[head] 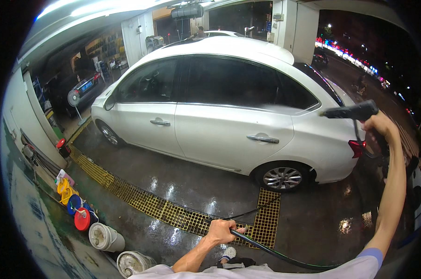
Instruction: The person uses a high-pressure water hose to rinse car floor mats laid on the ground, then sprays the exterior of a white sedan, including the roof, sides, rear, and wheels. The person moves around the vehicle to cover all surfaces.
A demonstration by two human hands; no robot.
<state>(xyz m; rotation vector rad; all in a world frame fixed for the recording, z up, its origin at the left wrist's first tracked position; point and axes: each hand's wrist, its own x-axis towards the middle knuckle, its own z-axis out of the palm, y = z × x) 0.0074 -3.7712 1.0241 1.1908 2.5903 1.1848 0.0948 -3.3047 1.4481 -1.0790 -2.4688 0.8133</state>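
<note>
My right hand point(379, 125) grips a black spray gun point(350, 111), held out at the right and pointing left. A fine pale jet leaves its nozzle towards the rear side window of a white sedan point(228, 129). Low in the middle, my left hand point(223, 231) is closed around a black hose point(276, 254). That hose curves away to the right, past my body. The sedan stands side-on before me, its doors and windows shut, with the rear wheel point(282, 178) nearest to my hands.
Yellow floor grating point(182, 214) runs along the wet floor. White buckets point(107, 237) and several coloured containers point(74, 204) line the left wall. A pedestal fan point(74, 99) and a dark car point(81, 87) stand farther back. Behind the sedan is a person point(200, 32). A road lies at right.
</note>
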